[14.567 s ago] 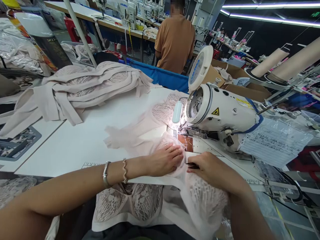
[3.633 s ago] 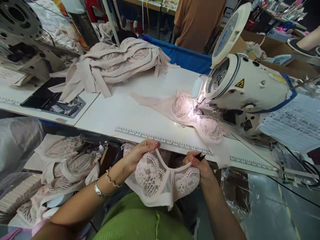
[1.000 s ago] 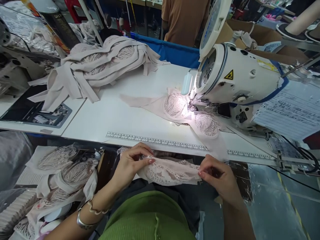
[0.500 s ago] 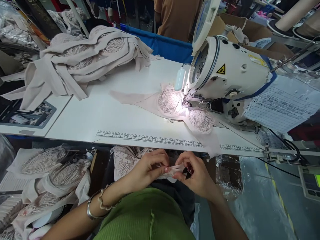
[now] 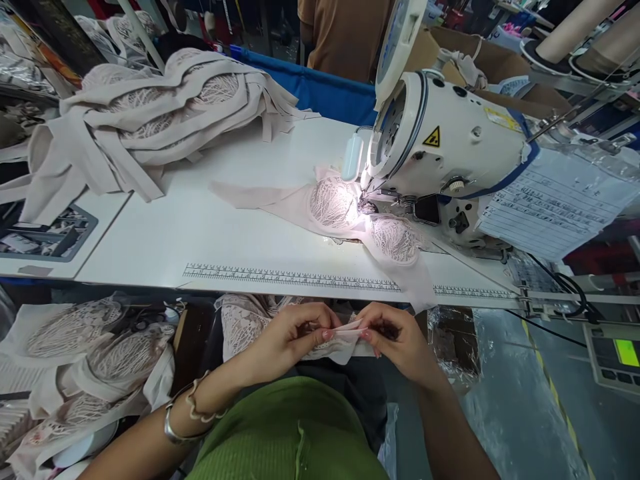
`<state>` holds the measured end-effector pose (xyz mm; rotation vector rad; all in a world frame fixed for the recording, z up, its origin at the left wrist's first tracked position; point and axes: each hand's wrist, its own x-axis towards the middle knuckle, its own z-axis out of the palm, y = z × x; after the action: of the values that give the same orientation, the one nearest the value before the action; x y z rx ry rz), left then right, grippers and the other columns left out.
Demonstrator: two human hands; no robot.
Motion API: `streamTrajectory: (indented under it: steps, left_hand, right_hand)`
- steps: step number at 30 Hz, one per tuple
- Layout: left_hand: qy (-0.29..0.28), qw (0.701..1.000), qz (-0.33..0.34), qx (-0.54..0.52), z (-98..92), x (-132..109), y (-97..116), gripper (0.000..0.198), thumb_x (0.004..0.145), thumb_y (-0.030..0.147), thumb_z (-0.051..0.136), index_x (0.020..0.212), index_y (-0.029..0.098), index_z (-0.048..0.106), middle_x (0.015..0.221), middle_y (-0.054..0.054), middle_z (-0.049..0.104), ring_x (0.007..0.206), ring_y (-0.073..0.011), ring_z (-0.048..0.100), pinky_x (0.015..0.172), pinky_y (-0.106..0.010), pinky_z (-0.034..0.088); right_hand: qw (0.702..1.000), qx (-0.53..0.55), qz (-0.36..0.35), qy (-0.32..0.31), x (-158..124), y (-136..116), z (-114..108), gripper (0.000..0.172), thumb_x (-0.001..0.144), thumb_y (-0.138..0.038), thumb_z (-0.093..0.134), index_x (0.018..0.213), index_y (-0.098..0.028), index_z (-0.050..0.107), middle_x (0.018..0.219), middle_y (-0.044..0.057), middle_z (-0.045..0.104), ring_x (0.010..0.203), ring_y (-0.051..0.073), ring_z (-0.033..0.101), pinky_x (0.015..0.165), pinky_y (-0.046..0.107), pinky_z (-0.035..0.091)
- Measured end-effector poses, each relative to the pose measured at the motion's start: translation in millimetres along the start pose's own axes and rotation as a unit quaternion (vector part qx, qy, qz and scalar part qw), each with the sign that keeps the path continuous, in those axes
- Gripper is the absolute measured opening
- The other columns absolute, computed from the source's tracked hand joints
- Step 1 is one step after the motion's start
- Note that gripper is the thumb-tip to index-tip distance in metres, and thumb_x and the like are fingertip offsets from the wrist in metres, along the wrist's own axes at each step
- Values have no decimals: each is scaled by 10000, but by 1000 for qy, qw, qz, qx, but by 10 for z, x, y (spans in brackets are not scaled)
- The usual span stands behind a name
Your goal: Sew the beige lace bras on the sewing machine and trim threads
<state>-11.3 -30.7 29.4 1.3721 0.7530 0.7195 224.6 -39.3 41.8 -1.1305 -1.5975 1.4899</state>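
Observation:
Over my lap, my left hand [image 5: 296, 335] pinches a pale pink piece of bra fabric [image 5: 345, 341] between thumb and fingers. My right hand [image 5: 400, 339] pinches the other end of the same piece, so a short folded edge stretches between both hands. Whether anything else sits in the right palm is hidden. Beyond the hands, a pale pink lace bra [image 5: 336, 203] lies spread on the sewing table [image 5: 165, 233], one cup beneath the lit needle area of the sewing machine [image 5: 450, 133]. More lace fabric [image 5: 243, 323] rests on my lap, left of the hands.
A heap of bras [image 5: 170, 113] covers the table's far left. Below it are a grey parts tray [image 5: 75, 233] and another lace pile [image 5: 100, 353]. A printed ruler [image 5: 295, 280] runs along the front edge. A paper sheet [image 5: 560, 197] hangs on the machine; a person [image 5: 345, 37] stands behind.
A small black pointed object seen in my right fingers earlier no longer shows. Both hands now draw the fabric edge straighter between them. The view has shifted slightly to the right.

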Motion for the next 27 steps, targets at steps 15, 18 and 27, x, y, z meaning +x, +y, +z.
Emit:
streamTrajectory:
  steps: [15,18,27]
  left_hand:
    - [-17,999,-32,3,46,19,19,274,962,279,517,713,182,457,885,-45,636,690,-117,467,589,-220,334]
    - [10,999,-42,-22,85,50,47,264,907,270,568,703,194,418,842,-33,639,647,-105,459,567,-206,344]
    - [80,987,-118,68,257,159,-9,312,832,458,668,735,163,703,660,-31,677,615,-137,528,559,-215,370]
  right_hand:
    - [993,21,13,117,31,44,116,311,877,-403,734,746,-222,518,747,-4,594,626,123,513,556,241,426]
    - [991,12,19,134,26,24,146,296,878,-400,723,797,-234,491,716,-32,556,582,111,470,525,229,396]
    - [989,-43,29,139,-25,-24,272,217,876,-364,715,869,-236,540,731,-29,601,600,115,559,546,224,456]
